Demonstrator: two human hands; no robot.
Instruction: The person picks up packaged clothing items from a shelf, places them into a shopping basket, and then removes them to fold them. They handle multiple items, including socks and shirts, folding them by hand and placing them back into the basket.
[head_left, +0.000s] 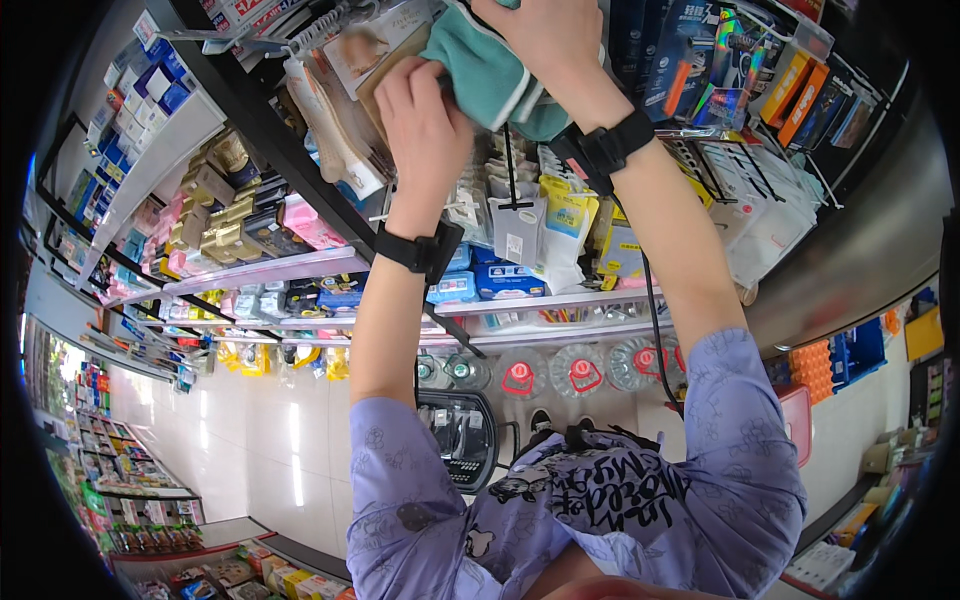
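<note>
At the top centre, green fabric goods with white edging (480, 75) hang on the shop rack. My left hand (424, 124) is raised at their left side, its fingertips bent against a brown card package (390, 82); whether it grips the card or the cloth cannot be told. My right hand (551, 37) reaches over the right part of the green fabric, its fingers cut off by the picture's top edge. Packaged beige socks (319, 124) hang left of my left hand. Both my wrists wear black straps with small devices.
Bagged goods hang below on black hooks (511, 172), above a white shelf edge (540, 301). Boxed razors (802, 97) hang at right. Large water bottles with red handles (521, 375) and a black basket (457, 435) stand on the floor. A black rack post (277, 127) slants at left.
</note>
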